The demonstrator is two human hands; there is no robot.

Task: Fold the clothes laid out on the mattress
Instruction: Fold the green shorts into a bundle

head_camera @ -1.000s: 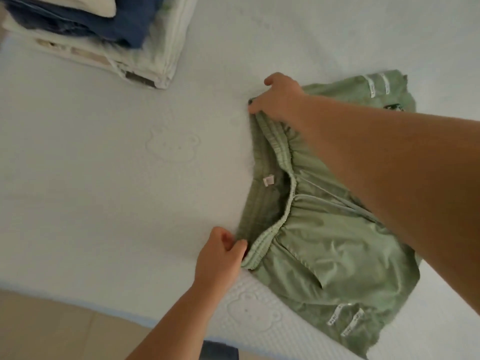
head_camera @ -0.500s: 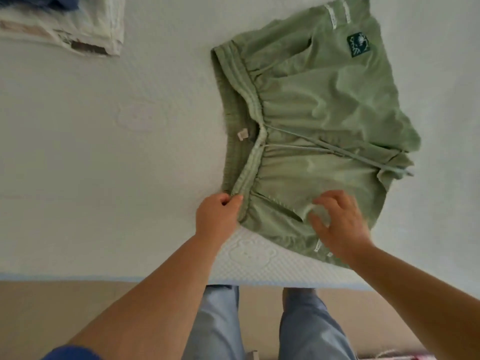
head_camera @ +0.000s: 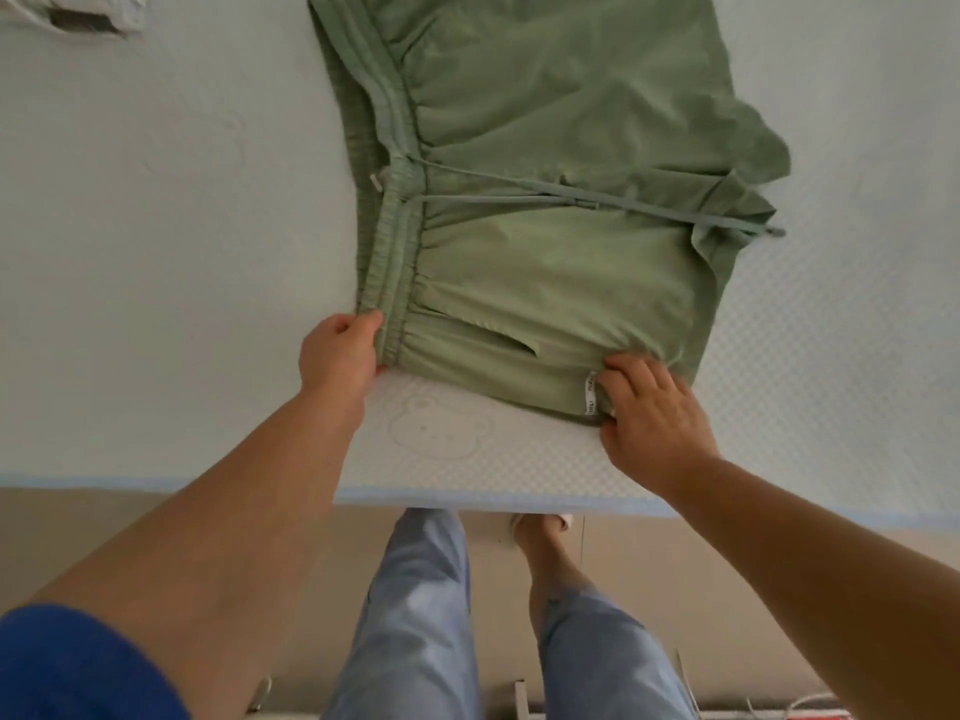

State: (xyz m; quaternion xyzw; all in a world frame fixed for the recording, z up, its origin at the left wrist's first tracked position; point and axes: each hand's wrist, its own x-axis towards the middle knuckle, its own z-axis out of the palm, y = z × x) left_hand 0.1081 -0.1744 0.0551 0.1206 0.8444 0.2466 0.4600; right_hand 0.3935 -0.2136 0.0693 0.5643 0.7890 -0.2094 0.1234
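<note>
My left hand (head_camera: 340,353) pinches the green shorts' (head_camera: 550,210) waistband, my right hand (head_camera: 649,413) clamps the hem by the mattress (head_camera: 156,252) edge; folded clothes (head_camera: 78,15) lie at eleven o'clock, well apart.

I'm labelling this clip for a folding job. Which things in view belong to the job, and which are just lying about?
In the job: green shorts, left hand, right hand, mattress.
Lying about: folded pile's corner, cables on the floor.
</note>
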